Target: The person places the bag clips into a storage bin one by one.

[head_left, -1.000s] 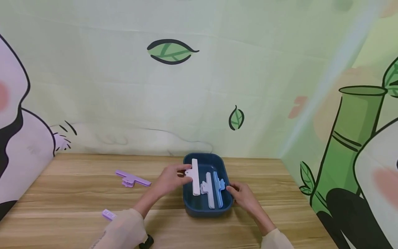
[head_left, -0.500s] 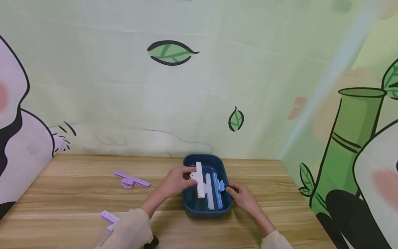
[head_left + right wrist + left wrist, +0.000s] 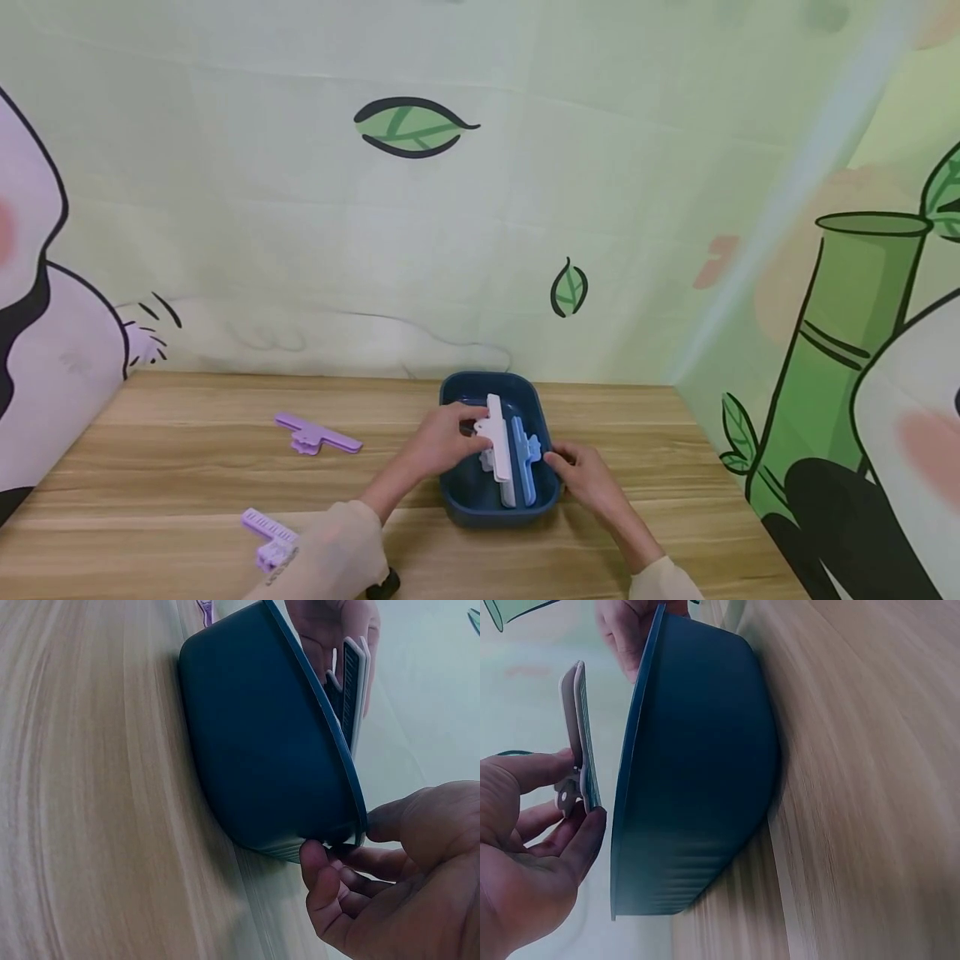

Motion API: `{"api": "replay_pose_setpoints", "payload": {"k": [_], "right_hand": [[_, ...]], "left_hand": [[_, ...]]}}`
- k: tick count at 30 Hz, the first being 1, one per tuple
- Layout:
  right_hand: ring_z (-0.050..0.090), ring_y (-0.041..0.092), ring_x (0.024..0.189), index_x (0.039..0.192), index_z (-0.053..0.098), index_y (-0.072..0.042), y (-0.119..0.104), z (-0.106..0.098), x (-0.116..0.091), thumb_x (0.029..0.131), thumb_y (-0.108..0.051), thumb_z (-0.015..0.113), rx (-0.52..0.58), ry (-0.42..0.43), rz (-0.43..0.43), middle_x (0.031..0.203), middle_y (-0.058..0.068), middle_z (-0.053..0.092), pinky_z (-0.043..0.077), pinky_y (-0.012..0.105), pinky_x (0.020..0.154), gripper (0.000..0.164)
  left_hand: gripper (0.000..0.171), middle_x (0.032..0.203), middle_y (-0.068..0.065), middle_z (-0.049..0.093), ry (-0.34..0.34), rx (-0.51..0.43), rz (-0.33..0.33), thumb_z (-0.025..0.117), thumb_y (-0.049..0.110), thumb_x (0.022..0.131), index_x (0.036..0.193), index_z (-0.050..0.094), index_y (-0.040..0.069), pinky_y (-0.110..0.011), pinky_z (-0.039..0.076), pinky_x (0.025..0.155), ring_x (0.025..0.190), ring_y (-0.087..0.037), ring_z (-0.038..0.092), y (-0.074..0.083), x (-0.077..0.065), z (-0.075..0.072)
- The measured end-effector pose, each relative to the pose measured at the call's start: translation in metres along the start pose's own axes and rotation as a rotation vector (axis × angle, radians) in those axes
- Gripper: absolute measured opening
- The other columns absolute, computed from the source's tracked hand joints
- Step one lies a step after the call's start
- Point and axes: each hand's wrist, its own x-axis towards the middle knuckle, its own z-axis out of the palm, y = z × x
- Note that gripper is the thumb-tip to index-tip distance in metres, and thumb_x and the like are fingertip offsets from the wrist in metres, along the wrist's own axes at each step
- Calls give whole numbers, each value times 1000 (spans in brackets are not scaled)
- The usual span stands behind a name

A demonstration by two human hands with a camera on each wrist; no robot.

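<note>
A white clip (image 3: 497,437) with a long straight bar is pinched between the thumb and fingers of my left hand (image 3: 444,439). In the left wrist view the clip (image 3: 576,731) hangs just above the rim of a dark blue basin (image 3: 697,750). Inside the basin (image 3: 461,500) lie a blue clip (image 3: 523,462) and a second white clip (image 3: 507,493), mostly covered by the held one. My right hand (image 3: 588,475) grips the basin's right rim, thumb on top and fingers beneath, as the right wrist view of this hand (image 3: 405,877) shows.
Two purple clips lie on the wooden table (image 3: 187,467) to the left: a farther purple clip (image 3: 317,434) and a nearer purple clip (image 3: 268,533), partly behind my left sleeve (image 3: 330,554). A printed cloth backdrop (image 3: 300,208) rises behind the table.
My left hand has carried the white clip rightward over the basin, so it now covers much of the white clip lying inside. My right hand has stayed on the rim.
</note>
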Motion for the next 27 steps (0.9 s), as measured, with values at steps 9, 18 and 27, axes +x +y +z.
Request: {"api": "replay_pose_setpoints", "payload": {"k": [9,18,27], "right_hand": [[62,27,87,131,66,5,-1,0,-1,106,-10,57,-1,-8,11,110,16,69,57,38,72,30],[63,27,87,130,66,7,-1,0,-1,106,-9,57,6,2,3,111,17,69,57,36,69,30],[61,25,81,124,68,6,1,-1,-3,106,-8,56,47,-14,-33,101,16,67,53,34,64,26]], "left_hand": [[47,135,-19,61,-16,1,-47,77,17,95,139,66,6,-38,59,88,100,-25,60,3,7,10],[46,132,-19,62,-13,50,-46,78,15,94,137,66,3,-37,58,88,100,-25,58,0,11,20],[48,138,-23,61,-48,97,-28,78,16,94,137,64,-3,-48,51,103,115,-32,62,-2,14,23]]}}
